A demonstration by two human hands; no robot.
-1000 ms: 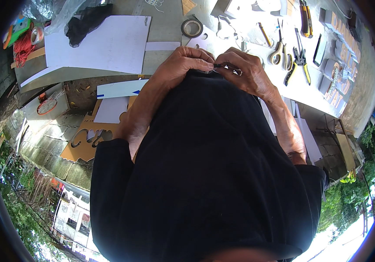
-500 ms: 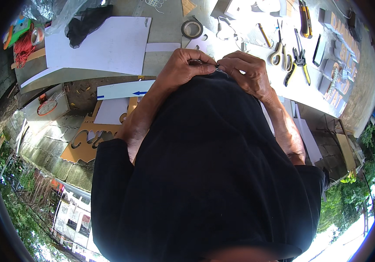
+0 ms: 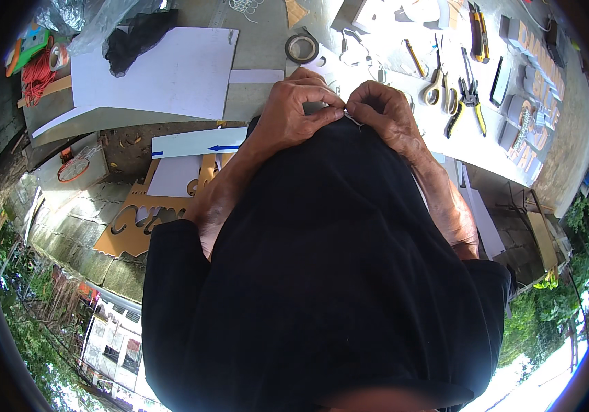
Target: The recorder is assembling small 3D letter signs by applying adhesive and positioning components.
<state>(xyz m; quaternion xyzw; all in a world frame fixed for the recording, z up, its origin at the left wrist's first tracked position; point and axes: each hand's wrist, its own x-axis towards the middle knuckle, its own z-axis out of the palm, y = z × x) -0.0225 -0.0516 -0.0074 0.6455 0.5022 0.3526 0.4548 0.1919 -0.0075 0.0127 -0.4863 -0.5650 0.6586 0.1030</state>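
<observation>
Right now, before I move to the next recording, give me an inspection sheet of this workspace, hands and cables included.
Surface: grey worktable, white board lying on its left.
Item in hand: thin pale piece, too small to identify.
Clutter: tape roll, scissors, pliers and utility knife, spread from mid-table to the right.
Hands: left hand and right hand, both pinching, fingertips close together.
Cables: red cord bundled at far left; whether electrical, unclear.
Surroundings: basketball hoop and orange-brown cut-out panel at left; foliage on both sides.
</observation>
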